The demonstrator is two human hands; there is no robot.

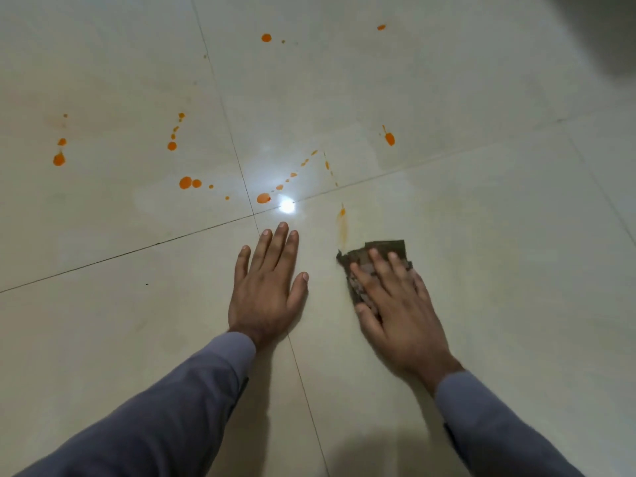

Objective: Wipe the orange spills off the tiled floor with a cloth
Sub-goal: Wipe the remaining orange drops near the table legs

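With your right hand [399, 301] pressing flat, fingers spread, on the cloth [375, 259] just below an orange smear [342, 228], and your left hand [266, 287] open on the tiled floor [481, 235], wiping could drag that smear wider.

Glossy cream floor tiles [481, 80] with dark grout lines [223, 108] reflect a lamp.

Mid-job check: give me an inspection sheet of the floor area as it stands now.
Surface: tiled floor, pale and glossy, with a bright light glare.
Job's things: brown cloth flat on the floor; orange spills scattered ahead, an orange smear just beyond the cloth.
Clutter: nothing seen.
Hands: left hand flat on the tile, holding nothing; right hand pressing the cloth, fingers straight.
Cables: nothing seen.
Surroundings: dark shape at the top right corner, unclear.
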